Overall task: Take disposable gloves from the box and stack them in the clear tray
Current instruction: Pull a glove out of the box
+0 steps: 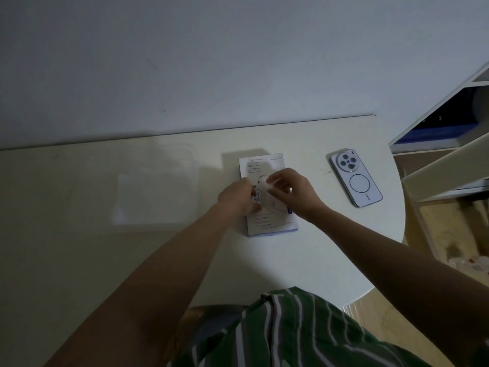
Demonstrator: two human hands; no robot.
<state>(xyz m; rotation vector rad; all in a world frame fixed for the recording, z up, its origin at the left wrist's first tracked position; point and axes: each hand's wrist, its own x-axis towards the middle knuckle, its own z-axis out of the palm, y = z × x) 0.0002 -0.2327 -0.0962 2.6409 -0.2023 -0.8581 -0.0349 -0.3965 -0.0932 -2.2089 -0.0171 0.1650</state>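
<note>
Thin whitish film, a glove (pixel 267 181), is bunched at the slot of the box (pixel 272 225). We pinch it from both sides. Our left hand (pixel 238 198) has its fingers curled at the glove's near edge, and our right hand (pixel 289 190) closes thumb and fingertips on the crumpled part.

Neither hand pins the box, so we judge a brisk pull could lift or drag the light carton. Clinging film could bring out several gloves at once, or stretch and tear at the slot.

The box is a flat cardboard rectangle printed with hand outlines, lying on the smooth pale table (pixel 304 260). The tray (pixel 196 197) stands to its left, apart. It is clear plastic with rounded corners, and so faint that we could misjudge its rim. We can make out no gloves in it. A glossy phone (pixel 356 178) lies to the right.
</note>
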